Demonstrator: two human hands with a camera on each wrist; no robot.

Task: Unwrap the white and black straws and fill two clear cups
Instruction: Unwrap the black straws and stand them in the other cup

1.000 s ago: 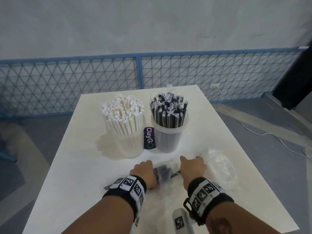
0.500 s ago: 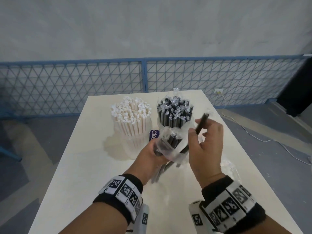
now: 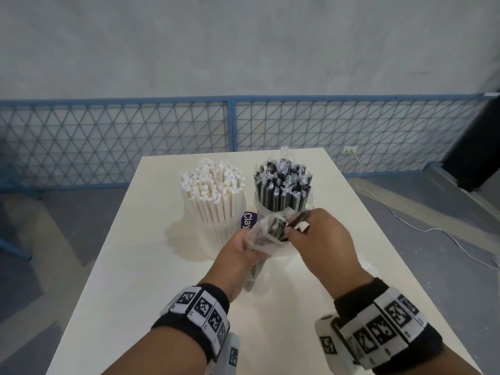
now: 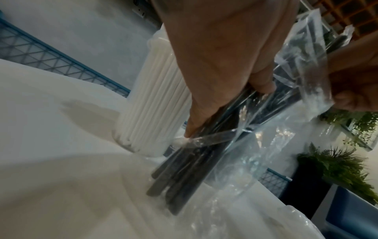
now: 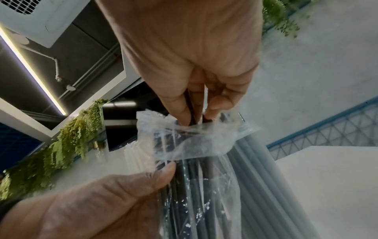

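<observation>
My left hand (image 3: 250,246) grips a clear plastic bag of black straws (image 3: 266,235), held upright above the white table (image 3: 151,266); its lower end (image 4: 174,182) is close to the tabletop. My right hand (image 3: 293,230) is at the bag's mouth, and its fingertips (image 5: 184,116) pinch a black straw (image 5: 191,103) that runs down into the bag. Behind the hands stand two clear cups: the left cup (image 3: 216,226) is packed with paper-wrapped white straws (image 3: 212,182), the right cup (image 3: 259,204) with plastic-wrapped black straws (image 3: 282,182).
A purple labelled item (image 3: 246,221) stands between the two cups. Crumpled clear plastic (image 3: 369,266) lies on the table by my right forearm. A blue mesh fence (image 3: 232,125) runs behind the table, and a white cable (image 3: 405,223) trails on the floor at right.
Both hands rose from the table with the bag. Half a second ago my right hand held one black straw up near the black cup; now it is back at the bag's mouth.
</observation>
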